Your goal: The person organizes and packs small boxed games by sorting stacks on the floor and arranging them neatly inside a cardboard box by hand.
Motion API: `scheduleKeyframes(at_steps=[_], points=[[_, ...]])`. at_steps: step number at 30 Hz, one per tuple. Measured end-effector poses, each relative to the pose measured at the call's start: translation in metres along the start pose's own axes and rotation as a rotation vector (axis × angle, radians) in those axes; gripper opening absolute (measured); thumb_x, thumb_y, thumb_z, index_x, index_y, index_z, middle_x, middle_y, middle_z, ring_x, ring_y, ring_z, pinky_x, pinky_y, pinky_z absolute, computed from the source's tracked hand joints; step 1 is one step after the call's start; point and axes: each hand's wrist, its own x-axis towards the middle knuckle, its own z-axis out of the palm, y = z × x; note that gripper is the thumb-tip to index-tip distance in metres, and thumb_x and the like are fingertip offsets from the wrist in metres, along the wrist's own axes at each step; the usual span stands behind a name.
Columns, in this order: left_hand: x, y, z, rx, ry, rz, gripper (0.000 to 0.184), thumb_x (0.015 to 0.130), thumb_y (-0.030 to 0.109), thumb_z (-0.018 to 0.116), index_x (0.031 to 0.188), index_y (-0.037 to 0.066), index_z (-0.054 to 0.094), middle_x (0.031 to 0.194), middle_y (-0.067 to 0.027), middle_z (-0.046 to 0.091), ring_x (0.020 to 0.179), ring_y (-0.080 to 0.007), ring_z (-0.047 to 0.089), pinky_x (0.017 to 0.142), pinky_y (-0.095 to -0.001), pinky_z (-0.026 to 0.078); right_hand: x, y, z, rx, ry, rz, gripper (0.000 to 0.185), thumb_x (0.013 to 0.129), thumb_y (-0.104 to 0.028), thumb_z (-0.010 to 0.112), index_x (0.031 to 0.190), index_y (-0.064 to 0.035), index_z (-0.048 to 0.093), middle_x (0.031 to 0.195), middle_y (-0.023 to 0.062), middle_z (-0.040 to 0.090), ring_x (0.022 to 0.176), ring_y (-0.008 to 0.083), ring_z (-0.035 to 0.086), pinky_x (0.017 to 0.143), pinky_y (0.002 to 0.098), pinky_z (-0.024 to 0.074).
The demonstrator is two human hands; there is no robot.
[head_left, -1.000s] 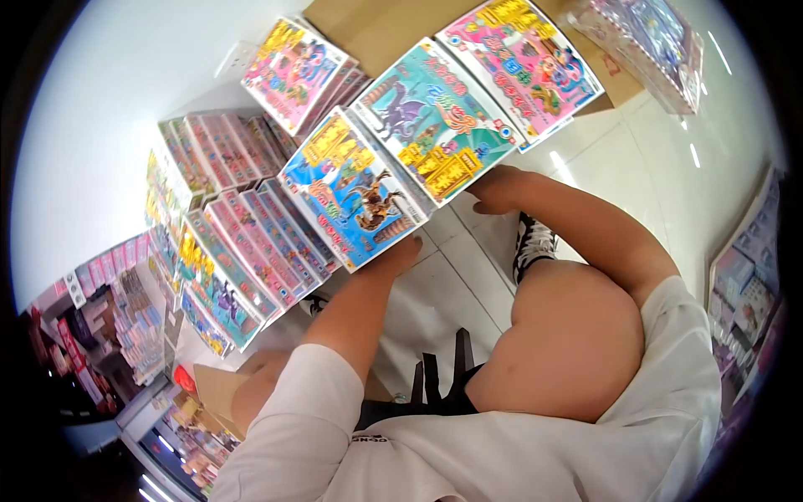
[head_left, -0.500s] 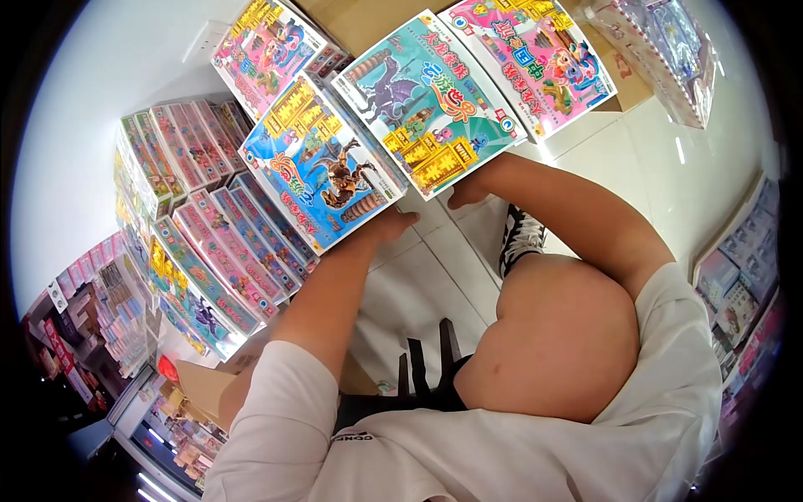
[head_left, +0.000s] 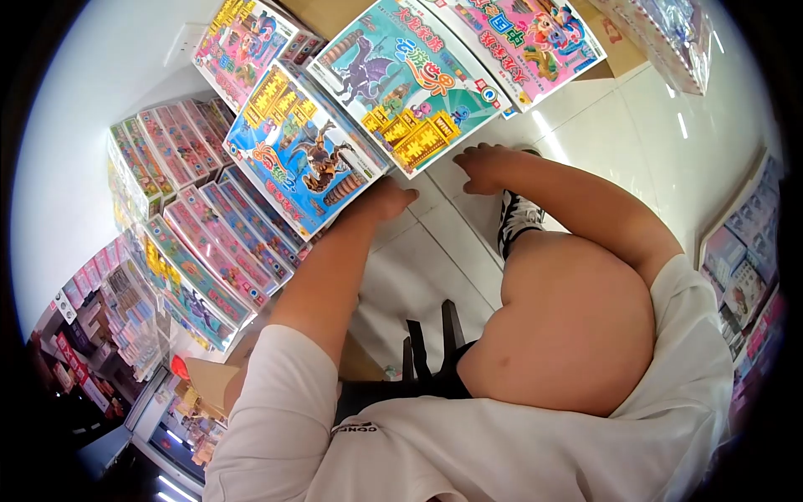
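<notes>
My left hand (head_left: 390,199) is at the near edge of a blue toy box (head_left: 305,155) with a brown dragon on it. Its thumb points right; the other fingers are hidden along the box's edge, so I cannot tell whether they grip it. To the right of that box lies a larger teal box (head_left: 410,84) with a purple dragon. My right hand (head_left: 481,167) is just off the teal box's near right edge, holding nothing, its fingers spread. A pink box (head_left: 527,46) lies beyond, against the teal one.
Rows of boxes (head_left: 222,226) stand on edge at the left, with another pink box (head_left: 242,50) behind. A cardboard carton (head_left: 615,58) is under the far boxes. At the upper right is a clear-wrapped package (head_left: 661,38). My shoe (head_left: 520,219) rests on the tiled floor (head_left: 431,251).
My right hand has come out from the teal box's edge, and its fingers now show. The boxes sit slightly higher and further left in view. My left hand stays by the blue box.
</notes>
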Motion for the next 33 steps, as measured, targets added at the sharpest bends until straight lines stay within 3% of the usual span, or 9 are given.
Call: scheduleKeyframes(at_steps=[2, 6, 10, 13, 16, 19, 22, 27, 33], points=[[0.002, 0.006, 0.01, -0.038, 0.051, -0.052, 0.076, 0.095, 0.057, 0.063, 0.137, -0.007, 0.063, 0.148, -0.0271, 0.057, 0.14, -0.0376, 0.053, 0.117, -0.0463, 0.04, -0.006, 0.005, 0.009, 0.026, -0.016, -0.006, 0.072, 0.093, -0.035, 0.062, 0.158, -0.0093, 0.041, 0.153, 0.016, 0.051, 0.143, 0.0366, 0.048, 0.113, 0.0522, 0.0463], [0.015, 0.014, 0.034, -0.229, 0.491, -0.199, 0.082, 0.091, 0.052, 0.067, 0.148, -0.005, 0.049, 0.151, -0.0313, 0.052, 0.14, -0.0453, 0.05, 0.116, -0.05, 0.041, -0.016, 0.019, 0.018, 0.071, 0.065, 0.006, 0.074, 0.094, -0.038, 0.063, 0.158, -0.009, 0.04, 0.154, 0.0166, 0.051, 0.143, 0.0368, 0.048, 0.114, 0.0499, 0.0455], [0.017, 0.016, 0.027, -0.313, 0.291, -0.245, 0.079, 0.094, 0.051, 0.066, 0.145, -0.008, 0.052, 0.145, -0.0288, 0.057, 0.14, -0.0436, 0.05, 0.116, -0.0538, 0.04, -0.029, 0.031, 0.025, 0.146, 0.119, -0.007, 0.077, 0.095, -0.042, 0.065, 0.159, -0.0079, 0.039, 0.152, 0.02, 0.053, 0.14, 0.0385, 0.051, 0.114, 0.0487, 0.0448], [0.014, 0.011, 0.053, -0.382, 0.564, -0.174, 0.079, 0.094, 0.044, 0.066, 0.15, -0.008, 0.046, 0.149, -0.0302, 0.053, 0.143, -0.0433, 0.047, 0.119, -0.0511, 0.038, -0.039, 0.033, 0.023, 0.29, 0.085, 0.02, 0.078, 0.095, -0.043, 0.066, 0.159, -0.0059, 0.039, 0.151, 0.0226, 0.055, 0.137, 0.0398, 0.054, 0.114, 0.0468, 0.0441], [-0.011, 0.003, 0.06, -0.424, 0.347, 0.157, 0.083, 0.093, 0.042, 0.067, 0.154, -0.007, 0.039, 0.153, -0.0311, 0.049, 0.146, -0.0416, 0.045, 0.122, -0.0461, 0.037, -0.054, 0.035, 0.008, 0.447, 0.069, 0.039, 0.079, 0.094, -0.043, 0.068, 0.157, -0.003, 0.041, 0.15, 0.0235, 0.056, 0.135, 0.0385, 0.057, 0.114, 0.0438, 0.0436], [-0.066, 0.017, 0.059, -0.463, 0.171, 0.221, 0.081, 0.094, 0.041, 0.069, 0.155, -0.004, 0.04, 0.155, -0.0289, 0.048, 0.145, -0.0389, 0.047, 0.12, -0.0433, 0.039, -0.066, 0.053, 0.008, 0.537, 0.21, -0.057, 0.077, 0.093, -0.044, 0.067, 0.154, -0.0015, 0.046, 0.135, 0.0248, 0.067, 0.128, 0.0355, 0.064, 0.109, 0.0425, 0.0482], [-0.154, 0.007, 0.047, -0.384, 0.171, 0.342, 0.071, 0.096, 0.038, 0.069, 0.152, 0.001, 0.045, 0.15, -0.0249, 0.053, 0.137, -0.0403, 0.054, 0.115, -0.0467, 0.043, -0.106, 0.062, 0.007, 0.657, 0.246, -0.037, 0.074, 0.094, -0.042, 0.068, 0.154, -0.003, 0.048, 0.143, 0.0205, 0.062, 0.132, 0.0318, 0.06, 0.107, 0.0391, 0.0482], [-0.367, -0.059, 0.042, -0.276, 0.61, 0.509, 0.057, 0.094, 0.028, 0.067, 0.144, 0.003, 0.054, 0.134, -0.0202, 0.064, 0.123, -0.0378, 0.061, 0.102, -0.0484, 0.051, -0.235, -0.007, -0.035, 0.836, 0.367, 0.0, 0.07, 0.097, -0.048, 0.062, 0.157, -0.015, 0.047, 0.145, 0.007, 0.062, 0.126, 0.0226, 0.059, 0.104, 0.0432, 0.045], [-0.561, -0.178, 0.158, -0.432, 1.337, 0.512, 0.03, 0.094, 0.01, 0.068, 0.124, 0.006, 0.068, 0.117, -0.0159, 0.071, 0.101, -0.0328, 0.068, 0.09, -0.0421, 0.055, -0.331, -0.121, -0.051, 0.773, 0.654, -0.294, 0.067, 0.104, -0.048, 0.057, 0.16, -0.0147, 0.042, 0.151, 0.0092, 0.057, 0.131, 0.0225, 0.054, 0.107, 0.0395, 0.0411]])
